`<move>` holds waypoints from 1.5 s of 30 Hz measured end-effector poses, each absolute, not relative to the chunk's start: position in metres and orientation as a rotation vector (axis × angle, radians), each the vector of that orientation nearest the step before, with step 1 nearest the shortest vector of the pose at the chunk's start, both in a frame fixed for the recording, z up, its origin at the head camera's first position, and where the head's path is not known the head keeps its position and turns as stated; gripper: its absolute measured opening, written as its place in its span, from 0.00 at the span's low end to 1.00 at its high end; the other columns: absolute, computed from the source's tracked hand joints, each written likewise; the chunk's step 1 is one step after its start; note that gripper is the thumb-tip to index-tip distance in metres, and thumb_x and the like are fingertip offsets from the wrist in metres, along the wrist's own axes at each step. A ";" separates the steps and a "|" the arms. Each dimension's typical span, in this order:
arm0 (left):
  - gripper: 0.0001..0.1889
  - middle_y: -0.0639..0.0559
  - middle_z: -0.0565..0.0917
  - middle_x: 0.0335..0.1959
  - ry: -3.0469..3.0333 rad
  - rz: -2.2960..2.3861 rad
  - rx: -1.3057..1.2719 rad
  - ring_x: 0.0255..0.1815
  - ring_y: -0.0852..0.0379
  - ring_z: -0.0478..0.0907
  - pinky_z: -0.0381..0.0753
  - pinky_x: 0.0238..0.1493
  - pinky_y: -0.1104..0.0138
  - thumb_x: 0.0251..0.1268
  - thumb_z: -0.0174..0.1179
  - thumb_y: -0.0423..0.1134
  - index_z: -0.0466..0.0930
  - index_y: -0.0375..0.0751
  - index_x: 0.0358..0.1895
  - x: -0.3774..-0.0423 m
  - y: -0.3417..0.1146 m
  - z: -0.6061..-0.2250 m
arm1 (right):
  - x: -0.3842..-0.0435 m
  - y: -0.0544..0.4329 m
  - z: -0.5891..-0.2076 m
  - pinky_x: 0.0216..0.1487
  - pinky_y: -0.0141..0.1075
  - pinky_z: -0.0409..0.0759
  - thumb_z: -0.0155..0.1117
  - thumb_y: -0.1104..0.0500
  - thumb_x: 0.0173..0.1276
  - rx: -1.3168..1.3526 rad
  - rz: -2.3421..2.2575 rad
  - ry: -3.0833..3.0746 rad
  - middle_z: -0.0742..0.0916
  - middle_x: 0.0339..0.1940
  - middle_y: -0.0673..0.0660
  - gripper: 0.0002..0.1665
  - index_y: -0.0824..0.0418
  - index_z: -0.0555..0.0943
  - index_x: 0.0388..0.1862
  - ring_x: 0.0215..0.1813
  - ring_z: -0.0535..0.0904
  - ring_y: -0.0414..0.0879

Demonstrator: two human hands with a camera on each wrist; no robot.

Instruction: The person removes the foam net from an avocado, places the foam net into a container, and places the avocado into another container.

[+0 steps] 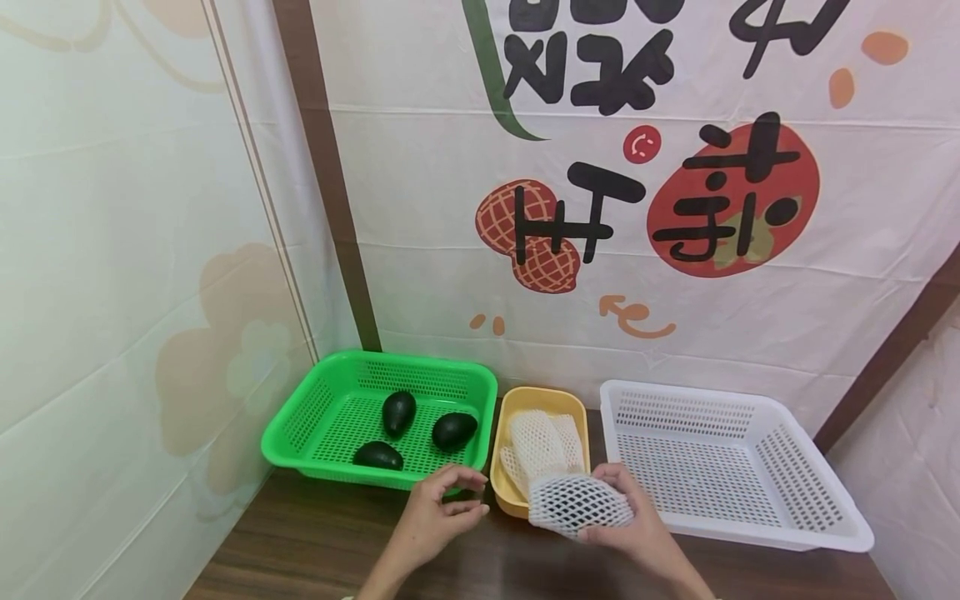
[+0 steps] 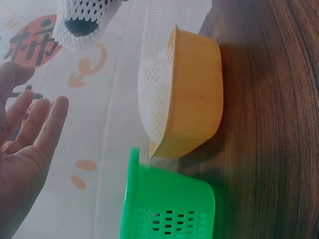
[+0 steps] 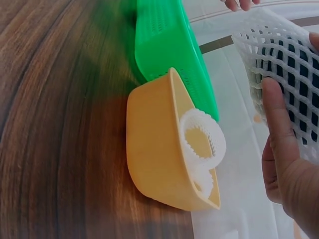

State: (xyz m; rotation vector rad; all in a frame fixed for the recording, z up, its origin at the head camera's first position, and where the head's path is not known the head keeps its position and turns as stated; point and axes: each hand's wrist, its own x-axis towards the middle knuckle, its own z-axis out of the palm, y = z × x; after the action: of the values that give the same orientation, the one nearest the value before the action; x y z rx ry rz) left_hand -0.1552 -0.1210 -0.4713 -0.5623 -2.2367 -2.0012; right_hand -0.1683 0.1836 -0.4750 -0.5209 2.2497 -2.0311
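My right hand (image 1: 633,521) grips a white foam net sleeve (image 1: 577,503) with a dark avocado-shaped fruit inside it, over the front of the yellow basket (image 1: 504,500). In the right wrist view the dark skin shows through the mesh, and the thumb and fingers hold the sleeve from both sides. My left hand (image 1: 438,517) is apart from it, palm toward the sleeve, with fingers loosely bent and nothing between them. Several more foam net sleeves (image 1: 536,442) lie in the yellow basket.
On the left, a green basket (image 1: 300,454) holds three dark fruits, one of them (image 1: 453,432) near its right side. A white basket (image 1: 690,475) stands on the right. All rest on a brown wooden table (image 1: 300,533) against a printed cloth backdrop (image 1: 420,250).
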 end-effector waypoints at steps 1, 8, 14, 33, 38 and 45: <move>0.17 0.42 0.79 0.45 -2.235 -2.008 -0.565 0.49 0.38 0.77 0.84 0.45 0.63 0.52 0.70 0.25 0.80 0.40 0.45 -0.155 -0.121 -0.471 | -0.168 0.183 -0.475 0.43 0.41 0.82 0.77 0.71 0.46 -0.529 -2.035 2.238 0.77 0.48 0.65 0.35 0.62 0.69 0.52 0.47 0.77 0.55; 0.16 0.44 0.80 0.44 -2.222 -2.015 -0.598 0.47 0.40 0.79 0.84 0.44 0.62 0.52 0.69 0.24 0.80 0.39 0.45 -0.153 -0.118 -0.472 | -0.163 0.180 -0.480 0.44 0.39 0.81 0.76 0.71 0.49 -0.572 -2.049 2.152 0.78 0.49 0.65 0.35 0.64 0.68 0.54 0.47 0.76 0.53; 0.12 0.39 0.80 0.42 -2.210 -1.993 -0.707 0.44 0.48 0.81 0.84 0.44 0.61 0.54 0.70 0.27 0.81 0.39 0.41 -0.154 -0.115 -0.477 | -0.159 0.176 -0.480 0.43 0.41 0.82 0.75 0.72 0.50 -0.572 -2.089 2.094 0.77 0.48 0.67 0.34 0.65 0.67 0.53 0.47 0.76 0.54; 0.04 0.43 0.83 0.39 -2.149 -1.989 -0.852 0.39 0.51 0.83 0.85 0.40 0.60 0.59 0.68 0.30 0.86 0.34 0.37 -0.148 -0.099 -0.484 | -0.155 0.166 -0.486 0.46 0.40 0.82 0.75 0.73 0.49 -0.605 -2.106 2.020 0.74 0.51 0.66 0.36 0.66 0.67 0.55 0.49 0.75 0.53; 0.06 0.41 0.82 0.39 -2.135 -2.064 -0.833 0.40 0.49 0.83 0.85 0.42 0.57 0.59 0.67 0.28 0.85 0.33 0.39 -0.147 -0.096 -0.484 | -0.154 0.163 -0.489 0.46 0.41 0.83 0.75 0.72 0.49 -0.579 -2.112 1.995 0.73 0.51 0.67 0.36 0.67 0.67 0.55 0.49 0.75 0.55; 0.11 0.36 0.81 0.43 -2.133 -2.169 -0.786 0.43 0.49 0.83 0.84 0.44 0.59 0.56 0.67 0.24 0.82 0.28 0.43 -0.145 -0.096 -0.486 | -0.151 0.160 -0.493 0.45 0.40 0.83 0.75 0.73 0.48 -0.518 -2.136 1.936 0.75 0.52 0.64 0.36 0.68 0.66 0.54 0.50 0.75 0.54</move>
State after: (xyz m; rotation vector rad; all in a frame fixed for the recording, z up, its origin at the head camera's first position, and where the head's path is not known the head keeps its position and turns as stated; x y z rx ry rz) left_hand -0.1451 -0.0957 -0.4862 -0.7860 -2.1333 -2.1689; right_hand -0.1515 0.1601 -0.4927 -0.5184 1.9361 -2.1363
